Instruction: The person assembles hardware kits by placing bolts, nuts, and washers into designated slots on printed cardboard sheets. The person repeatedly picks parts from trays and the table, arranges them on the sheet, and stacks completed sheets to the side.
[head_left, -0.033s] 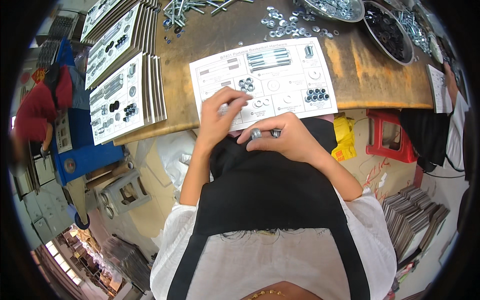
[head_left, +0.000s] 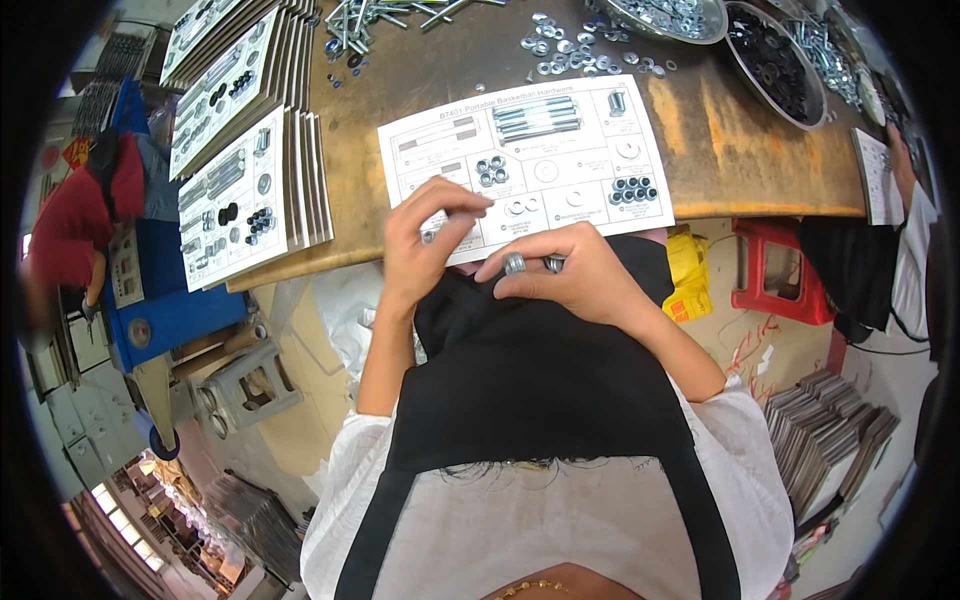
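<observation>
A white printed card (head_left: pixel 545 150) with hardware pictured or fixed in its boxes lies at the table's front edge. My left hand (head_left: pixel 420 235) hovers over its lower left part, index finger stretched and thumb apart from it. A small shiny metal piece (head_left: pixel 430 237) shows in the gap beside the left thumb; whether it lies on the card or in the palm, I cannot tell. At the card's lower edge, my right hand (head_left: pixel 585 270) is closed around a short stack of metal washers (head_left: pixel 514 264). More grey metal (head_left: pixel 553 264) shows between its fingers.
Stacked hardware cards (head_left: pixel 235 200) stand along the table's left side. Bolts (head_left: pixel 365 20) and loose washers (head_left: pixel 560 50) lie at the back. A bowl of washers (head_left: pixel 720 25) and one of black parts (head_left: pixel 822 115) sit back right. A red stool (head_left: pixel 775 270) stands right; another person (head_left: pixel 85 210) is left.
My left hand has shifted slightly left, bringing the shiny metal piece beside its thumb into sight. The right hand has stayed almost in place with the washers.
</observation>
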